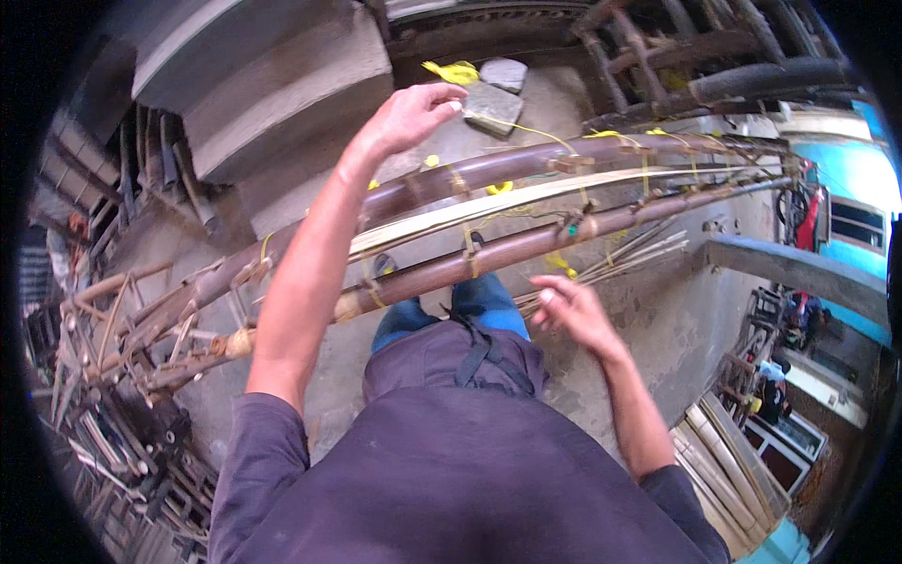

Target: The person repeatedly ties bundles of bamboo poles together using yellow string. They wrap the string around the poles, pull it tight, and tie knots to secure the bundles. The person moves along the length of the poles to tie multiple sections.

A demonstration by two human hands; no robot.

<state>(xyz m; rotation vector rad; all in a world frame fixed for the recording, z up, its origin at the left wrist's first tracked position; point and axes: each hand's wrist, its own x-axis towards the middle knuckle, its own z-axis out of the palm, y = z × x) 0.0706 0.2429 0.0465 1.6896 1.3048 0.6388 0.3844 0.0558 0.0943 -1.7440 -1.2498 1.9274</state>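
Observation:
My left hand (pixel 411 117) reaches past the far brown bamboo pole (pixel 498 166). Its thumb and forefinger pinch a thin yellow string (pixel 537 131), which runs right to the far pole. On the near side of the near bamboo pole (pixel 437 274), my right hand (pixel 573 315) hovers with loosely bent fingers and nothing visible in them. Pale split strips (pixel 413 226) lie lengthwise between the two poles. Yellow ties circle both poles at several spots, and short wooden crosspieces show along them.
Concrete steps (pixel 310 103) rise at the far left. Stone blocks (pixel 493 106) and a yellow bundle (pixel 451 72) lie on the floor beyond the poles. Thin sticks (pixel 639 258) lie right of my right hand. Stacked wood (pixel 113 451) fills the left; bamboo lengths (pixel 723 461) lie at lower right.

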